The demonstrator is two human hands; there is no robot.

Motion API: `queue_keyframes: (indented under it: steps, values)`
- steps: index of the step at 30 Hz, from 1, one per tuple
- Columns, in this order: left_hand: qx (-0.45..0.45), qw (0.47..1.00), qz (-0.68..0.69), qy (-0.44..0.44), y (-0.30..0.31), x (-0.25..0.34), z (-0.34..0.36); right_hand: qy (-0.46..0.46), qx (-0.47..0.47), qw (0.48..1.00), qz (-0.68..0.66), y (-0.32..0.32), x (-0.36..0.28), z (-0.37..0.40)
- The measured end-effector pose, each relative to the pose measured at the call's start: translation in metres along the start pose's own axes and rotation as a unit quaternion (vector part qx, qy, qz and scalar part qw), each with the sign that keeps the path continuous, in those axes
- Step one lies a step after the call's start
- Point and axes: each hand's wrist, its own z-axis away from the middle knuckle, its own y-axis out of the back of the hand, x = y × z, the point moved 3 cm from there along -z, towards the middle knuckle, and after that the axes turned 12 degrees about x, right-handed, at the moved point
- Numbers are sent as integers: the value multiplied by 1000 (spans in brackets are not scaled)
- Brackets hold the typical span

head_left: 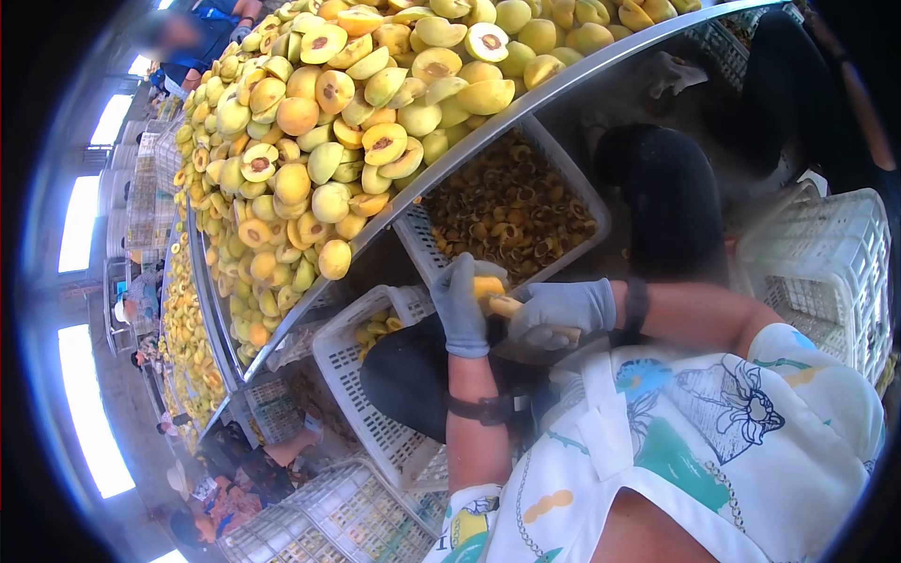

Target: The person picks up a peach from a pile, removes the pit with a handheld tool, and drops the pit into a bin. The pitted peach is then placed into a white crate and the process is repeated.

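My left hand (461, 305), in a grey glove, is closed around a yellow-orange fruit half (487, 286). My right hand (563, 314), gloved too, grips a tool with a light wooden handle (566, 333); its front end touches the fruit. Both hands are over my lap, close together. Just beyond them, a white crate (601, 218) holds many brown pits and scraps (511, 202). Above and to the left, a metal-edged table (413, 190) is heaped with halved yellow fruit (328, 161).
A white crate (343, 352) with some fruit stands left of my knee. Another pale crate (821, 272) is at the right, and more crates (328, 516) are at the lower left. A person (192, 42) is at the upper left; a neighbour's dark-clad leg (784, 84) shows upper right.
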Motion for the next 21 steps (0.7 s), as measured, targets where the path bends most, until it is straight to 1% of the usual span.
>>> queue_keyframes:
  steps: [1, 3, 4, 6, 7, 10, 11, 12, 13, 15, 16, 17, 19, 21]
  values:
    - [10, 1000, -14, -6, 1, -1, 0, 17, 5, 1000, 16, -1, 1, -2]
    - [29, 999, -41, -18, 1, -4, -1, 40, 68, 992, 97, 1, 1, 0]
    - [44, 996, -63, -38, 1, -5, 0, 51, 99, 984, 137, 0, -1, 2]
    - [73, 989, -105, -77, 0, -7, 1, 63, 135, 972, 181, -3, -6, 6]
    - [79, 990, -96, -73, 1, -8, 0, 69, 153, 965, 203, -3, -8, 7]
    - [87, 990, -84, -67, 1, -8, 1, 57, 117, 979, 154, 4, 5, -6]
    - [86, 990, -91, -67, 0, -6, 3, 16, 40, 997, 66, 5, 9, -7]
    - [85, 989, -97, -67, -1, -5, 5, -27, -37, 999, -23, 6, 11, -7]
    - [99, 985, -109, -88, 0, -5, 6, -69, -114, 985, -111, 4, 10, -5]
    - [128, 974, -129, -131, 0, -4, 7, -25, -20, 998, -49, 3, 9, -4]
    - [126, 985, -79, -90, -1, -6, 6, -3, 26, 999, -19, 0, 6, -2]
    - [123, 991, -29, -48, -1, -8, 5, 24, 66, 996, 54, -3, 1, 1]
    - [122, 991, 52, 32, -1, -13, 4, 79, 145, 967, 196, -9, -10, 8]
    - [125, 979, 116, 107, 1, -23, 4, 127, 150, 951, 240, 4, 8, -16]
